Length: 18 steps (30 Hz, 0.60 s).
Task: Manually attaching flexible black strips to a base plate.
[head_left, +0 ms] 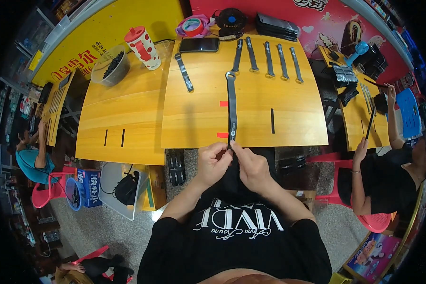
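Note:
A long dark grey strap (232, 102) with a ring at its far end runs straight toward me over the wooden table (194, 123). Its near end, with a small pale mark, hangs just past the table's front edge. My left hand (212, 163) pinches that end between thumb and fingers. Close beside it, my right hand (252, 165) is closed on the same end; what the fingertips do there is partly hidden. Two red tape marks (223, 103) lie just left of the strap, and a black line (272, 121) is to its right.
Several folded straps (269, 59) lie in a row at the far right; another strap (184, 72) lies left, below a phone (199, 45). Behind stand a small fan (231, 20) and black pouches (277, 28). A tumbler (143, 48) and a bowl (111, 68) stand left. Other people work at both sides.

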Each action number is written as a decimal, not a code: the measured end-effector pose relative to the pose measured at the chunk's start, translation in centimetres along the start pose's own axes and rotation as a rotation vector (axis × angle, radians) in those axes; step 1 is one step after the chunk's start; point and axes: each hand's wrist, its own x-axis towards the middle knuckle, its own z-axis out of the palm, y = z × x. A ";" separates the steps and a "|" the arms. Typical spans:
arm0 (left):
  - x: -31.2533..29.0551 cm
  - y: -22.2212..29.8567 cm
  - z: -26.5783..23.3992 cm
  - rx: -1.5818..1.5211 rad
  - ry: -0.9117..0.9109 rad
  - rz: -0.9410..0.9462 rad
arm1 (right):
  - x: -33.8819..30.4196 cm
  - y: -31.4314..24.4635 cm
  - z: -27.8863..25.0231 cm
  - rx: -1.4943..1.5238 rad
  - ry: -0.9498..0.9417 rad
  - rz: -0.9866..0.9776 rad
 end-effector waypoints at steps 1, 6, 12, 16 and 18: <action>-0.2 -0.3 0.3 0.036 0.048 -0.007 | 0.0 -0.2 -0.1 -0.065 -0.007 -0.011; 0.0 1.7 0.1 0.063 0.087 -0.002 | 0.3 0.8 -1.0 -0.129 0.089 -0.141; -1.5 2.5 -3.3 -0.103 -0.016 -0.219 | 2.2 4.6 -8.3 0.167 0.587 0.351; -0.6 3.9 -1.9 -0.124 0.010 -0.200 | 1.9 0.5 -4.4 0.178 0.168 0.011; -0.5 4.4 -1.6 -0.113 0.003 -0.186 | 1.0 -0.2 -2.2 0.233 0.091 0.015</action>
